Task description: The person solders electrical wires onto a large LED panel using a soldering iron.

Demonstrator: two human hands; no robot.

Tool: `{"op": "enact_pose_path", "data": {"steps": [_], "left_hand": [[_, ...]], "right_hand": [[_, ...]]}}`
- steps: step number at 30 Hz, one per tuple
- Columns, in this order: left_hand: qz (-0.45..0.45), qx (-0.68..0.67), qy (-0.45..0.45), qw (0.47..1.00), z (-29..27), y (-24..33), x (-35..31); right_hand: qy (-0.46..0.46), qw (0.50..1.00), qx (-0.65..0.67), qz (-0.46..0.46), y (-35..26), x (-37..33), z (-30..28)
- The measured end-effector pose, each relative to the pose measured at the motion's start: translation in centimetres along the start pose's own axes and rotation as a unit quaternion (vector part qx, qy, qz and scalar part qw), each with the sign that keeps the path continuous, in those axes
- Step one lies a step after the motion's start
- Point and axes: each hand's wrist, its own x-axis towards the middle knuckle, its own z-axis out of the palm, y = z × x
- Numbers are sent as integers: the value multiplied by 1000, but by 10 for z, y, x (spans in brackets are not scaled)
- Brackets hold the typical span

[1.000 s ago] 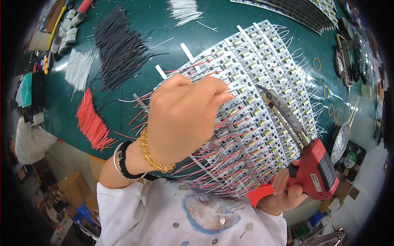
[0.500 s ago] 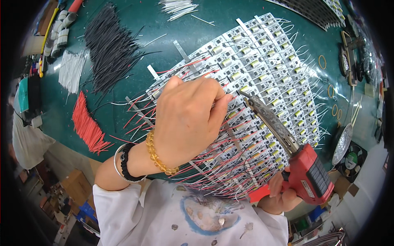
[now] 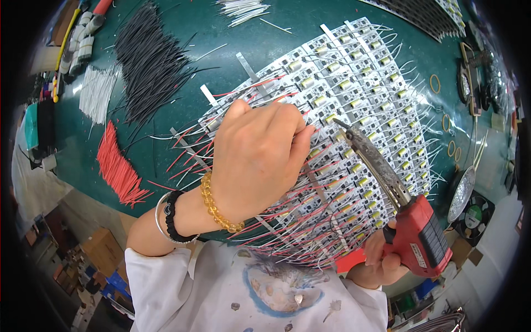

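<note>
My left hand [image 3: 260, 155] is over the circuit boards, thumb and forefinger pinched together. A short red wire [image 3: 306, 114] peeks out by these fingertips; most of it is hidden by the hand. My right hand [image 3: 383, 257] grips a red soldering gun [image 3: 418, 238] by its handle. Its long, dirty metal nozzle reaches up and left, and the thin tip [image 3: 341, 123] is just right of my pinched fingers, over the boards. The sheet of white circuit boards [image 3: 354, 80] carries rows of yellowish components, with white and red wires sticking out.
Piles of black wires [image 3: 146, 66], white wires [image 3: 97, 94] and red wires [image 3: 118, 166] lie left on the green table [image 3: 182, 27]. Metal strips [image 3: 249, 69] lie among the boards. Another board sheet [image 3: 415, 14] is at the far right, with rubber bands [image 3: 435, 84] and a small fan [image 3: 474, 218] nearer.
The soldering gun and its tip have shifted slightly to the right, away from my left fingers. My left hand has moved a little to the right, still pinched.
</note>
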Motion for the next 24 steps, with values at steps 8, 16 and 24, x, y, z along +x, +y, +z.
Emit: {"op": "enact_pose_path", "data": {"steps": [8, 16, 24], "left_hand": [[12, 1, 25, 1000, 0, -2, 0], [57, 11, -15, 998, -26, 12, -3], [-4, -12, -30, 999, -4, 17, -8]], "right_hand": [[111, 989, 9, 103, -34, 14, 37], [105, 985, 55, 126, -47, 10, 35], [84, 984, 79, 135, -44, 2, 33]]}}
